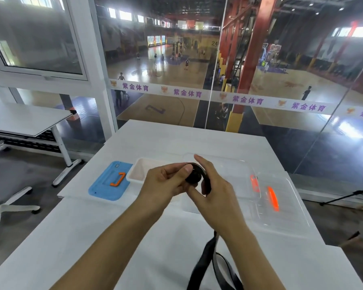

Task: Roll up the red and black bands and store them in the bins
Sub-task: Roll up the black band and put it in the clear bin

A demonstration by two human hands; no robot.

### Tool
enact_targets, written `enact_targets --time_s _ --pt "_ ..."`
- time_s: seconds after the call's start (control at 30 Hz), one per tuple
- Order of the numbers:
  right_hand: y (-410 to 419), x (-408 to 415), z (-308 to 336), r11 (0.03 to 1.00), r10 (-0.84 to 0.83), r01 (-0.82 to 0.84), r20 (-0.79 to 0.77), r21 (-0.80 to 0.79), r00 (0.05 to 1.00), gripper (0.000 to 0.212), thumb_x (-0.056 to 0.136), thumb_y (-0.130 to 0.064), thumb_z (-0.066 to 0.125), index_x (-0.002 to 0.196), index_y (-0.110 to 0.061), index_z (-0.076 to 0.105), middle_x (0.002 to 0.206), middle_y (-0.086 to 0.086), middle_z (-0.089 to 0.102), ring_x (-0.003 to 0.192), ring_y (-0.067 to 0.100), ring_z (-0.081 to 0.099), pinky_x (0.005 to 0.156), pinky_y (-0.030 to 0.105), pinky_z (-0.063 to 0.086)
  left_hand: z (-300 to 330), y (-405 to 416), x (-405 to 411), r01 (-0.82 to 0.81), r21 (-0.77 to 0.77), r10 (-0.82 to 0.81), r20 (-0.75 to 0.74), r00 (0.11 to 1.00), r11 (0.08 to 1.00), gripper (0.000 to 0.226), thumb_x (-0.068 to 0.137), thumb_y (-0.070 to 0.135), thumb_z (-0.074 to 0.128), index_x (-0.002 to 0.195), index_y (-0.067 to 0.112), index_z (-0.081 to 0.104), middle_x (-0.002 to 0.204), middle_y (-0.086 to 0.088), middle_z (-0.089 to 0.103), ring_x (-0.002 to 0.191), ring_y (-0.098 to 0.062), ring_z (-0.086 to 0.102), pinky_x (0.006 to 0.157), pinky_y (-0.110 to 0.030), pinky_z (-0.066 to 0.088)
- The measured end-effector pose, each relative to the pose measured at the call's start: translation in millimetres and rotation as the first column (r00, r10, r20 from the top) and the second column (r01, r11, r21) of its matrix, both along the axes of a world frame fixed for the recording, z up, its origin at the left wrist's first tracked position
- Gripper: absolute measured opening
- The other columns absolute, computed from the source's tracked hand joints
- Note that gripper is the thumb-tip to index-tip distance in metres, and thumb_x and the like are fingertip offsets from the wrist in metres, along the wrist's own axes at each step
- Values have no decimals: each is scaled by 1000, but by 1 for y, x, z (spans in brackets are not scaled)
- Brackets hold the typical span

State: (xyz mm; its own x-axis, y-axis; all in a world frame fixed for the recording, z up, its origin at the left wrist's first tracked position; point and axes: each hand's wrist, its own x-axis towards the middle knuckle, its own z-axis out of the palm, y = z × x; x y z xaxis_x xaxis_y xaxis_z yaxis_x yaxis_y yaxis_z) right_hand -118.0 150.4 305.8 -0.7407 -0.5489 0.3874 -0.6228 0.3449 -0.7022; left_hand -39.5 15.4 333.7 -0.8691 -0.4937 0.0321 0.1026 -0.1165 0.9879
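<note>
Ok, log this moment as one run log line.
step: rolling black band | left hand: grips roll | right hand: feeds band | tail: hangs loose toward table | bins: white bin behind hands

A white worktop stands against a glass wall that looks down on a basketball court with people on it. A strip of purple lettering crosses the glass. To the left stand a second white table and an office chair.

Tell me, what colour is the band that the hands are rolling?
Black: the band is a dark roll between both hands, seen in the head view.
</note>
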Motion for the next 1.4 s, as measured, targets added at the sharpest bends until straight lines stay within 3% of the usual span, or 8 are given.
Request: enact_targets --time_s 0.17,0.37,0.57,0.77,0.9,1.0,1.1,1.4 --pt "-19 23 -16 976 -187 191 41 -104 981 64 95 -52 58 152 -49 30 122 -16 58 103 3 59 88 29 50 -2 14 -9 -144 126 151 -49 987 981 17 97 17 64 106 9 75 98 -11 80 89 -27 79 72 -22 61" --pt "-25 21 -15 976 -208 208 -10 63 978 62 103 -51 44 159 -45 18 126 -7 56 104 16 63 76 25 41 -4 17 -8 -152 160 155 -3 988 975 23 99 25 61 111 8 73 101 -8 80 91 -24 78 73 -22 61" --pt "-4 -6 0 951 31 -16 -43 309 999 60 102 -61 36 157 -53 14 111 -11 52 93 16 62 82 34 50 4 -19 6 128 156 -152 153 977 980 28 102 22 57 116 2 70 112 -17 76 101 -32 75 88 -44 61" --pt "0 -12 17 844 245 -137 -144 519 959 62 102 -63 36 158 -54 10 100 -12 44 82 14 53 78 34 50 23 -58 10 444 -99 -375 392 840 890 35 91 27 69 117 4 74 108 -18 78 104 -32 75 95 -40 59" --pt "0 -12 15 915 199 -136 -132 379 971 66 100 -62 43 158 -53 12 95 -15 48 86 8 55 82 31 51 20 -52 8 344 -167 -292 274 916 924 28 93 18 69 118 7 74 108 -13 78 102 -30 75 94 -37 59" --pt "-1 -1 10 978 168 -173 52 113 984 80 91 -59 64 155 -57 17 102 -21 54 88 2 56 79 18 45 12 -33 6 216 -94 -205 115 972 972 26 94 17 68 118 8 74 107 -13 79 100 -30 76 90 -33 61" --pt "-7 11 -1 992 114 -104 152 -72 982 88 85 -52 76 152 -59 19 107 -28 57 94 3 57 77 16 47 1 -18 1 113 2 -113 15 993 994 26 94 20 68 117 10 74 108 -14 78 99 -32 76 93 -36 59" --pt "-29 36 -17 969 -208 224 147 -103 967 85 95 -40 63 158 -53 8 117 -11 44 88 7 52 79 31 51 -11 20 -10 -97 106 100 -24 995 990 23 92 24 70 112 13 71 102 -5 80 98 -20 77 87 -29 61"
